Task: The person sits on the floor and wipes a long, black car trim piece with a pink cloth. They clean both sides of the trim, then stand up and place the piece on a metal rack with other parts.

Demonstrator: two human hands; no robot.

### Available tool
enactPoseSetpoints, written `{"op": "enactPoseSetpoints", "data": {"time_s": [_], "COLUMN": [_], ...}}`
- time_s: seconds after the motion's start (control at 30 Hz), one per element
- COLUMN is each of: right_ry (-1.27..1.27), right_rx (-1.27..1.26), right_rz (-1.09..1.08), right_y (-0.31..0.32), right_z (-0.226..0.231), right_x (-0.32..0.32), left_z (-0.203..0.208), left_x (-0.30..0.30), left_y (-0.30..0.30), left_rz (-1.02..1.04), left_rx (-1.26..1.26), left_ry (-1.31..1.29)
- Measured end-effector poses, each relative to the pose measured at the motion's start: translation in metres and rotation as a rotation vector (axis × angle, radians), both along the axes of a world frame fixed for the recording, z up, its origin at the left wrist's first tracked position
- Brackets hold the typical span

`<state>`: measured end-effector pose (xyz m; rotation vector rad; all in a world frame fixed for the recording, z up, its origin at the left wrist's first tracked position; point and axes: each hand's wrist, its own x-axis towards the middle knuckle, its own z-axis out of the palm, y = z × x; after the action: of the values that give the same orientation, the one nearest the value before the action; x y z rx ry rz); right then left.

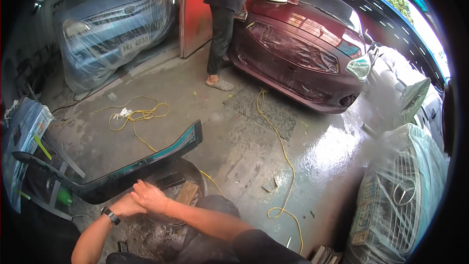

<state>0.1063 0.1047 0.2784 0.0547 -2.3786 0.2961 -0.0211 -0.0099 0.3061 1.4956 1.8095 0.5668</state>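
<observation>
My left hand [124, 206], a dark watch [111, 216] on its wrist, meets my right hand [150, 198] at the near edge of a long curved car trim panel [168, 152]. The panel is dark, with a teal strip along its raised right part. My right hand lies across the left one, its fingers bent and pressed together. Most of my left fingers are hidden beneath it. Whether anything small is between the hands cannot be made out. Under them stands a round dark basin [195, 167], with a brown block [187, 193] inside.
A dark red car [298, 44] stands ahead, with another person [222, 24] working at its hood. Plastic-covered vehicles stand at left [117, 24] and right [395, 195]. A yellow hose [286, 154] winds across the floor. A stand [53, 193] is at left.
</observation>
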Motion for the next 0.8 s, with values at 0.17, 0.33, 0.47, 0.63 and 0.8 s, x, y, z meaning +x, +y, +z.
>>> {"op": "enactPoseSetpoints", "data": {"time_s": [0.17, 0.33, 0.47, 0.63, 0.8], "right_ry": [-0.34, -0.328, -0.213, -0.441, -0.375], "right_rx": [-0.406, -0.921, -1.535, -2.164, -2.259], "right_rz": [-0.14, 0.044, 0.201, 0.369, 0.508], "right_y": [-0.009, -0.007, -0.015, -0.006, -0.005], "right_z": [-0.018, -0.052, -0.042, -0.02, -0.013], "right_x": [-0.003, -0.018, -0.018, 0.0, 0.005], "left_z": [0.017, 0.008, 0.008, 0.009, 0.015], "left_x": [0.023, 0.007, -0.004, -0.007, -0.005], "left_y": [0.012, 0.02, 0.03, 0.04, 0.046], "left_rz": [0.115, -0.098, -0.193, -0.237, -0.177], "left_rx": [-0.065, 0.352, 0.456, 0.535, 0.739], "left_ry": [0.798, 0.9, 1.002, 1.013, 0.965]}}
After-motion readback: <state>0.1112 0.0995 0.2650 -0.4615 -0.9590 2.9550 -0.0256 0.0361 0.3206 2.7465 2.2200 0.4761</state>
